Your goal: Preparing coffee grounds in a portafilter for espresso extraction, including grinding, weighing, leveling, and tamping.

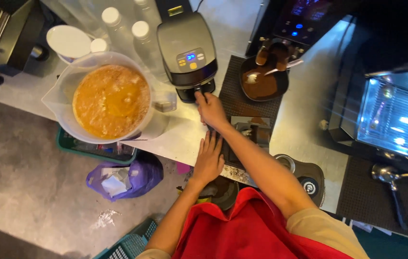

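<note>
head view shows the right hand (211,109) closed round a dark handle (199,91) under the grinder (187,50) while the left hand (209,160) lies flat and empty on the counter edge (185,139), so a hard tug might jolt the brimming orange jug (110,98) nearby.

You have two hands in view: your left hand (208,162) and your right hand (210,109). On the counter you can count one pitcher (69,86) of orange liquid, three white-capped bottles (141,30), one white lid (68,41), one grinder (187,52), one dark bowl (262,80). Below, one purple bag (126,178).
</note>
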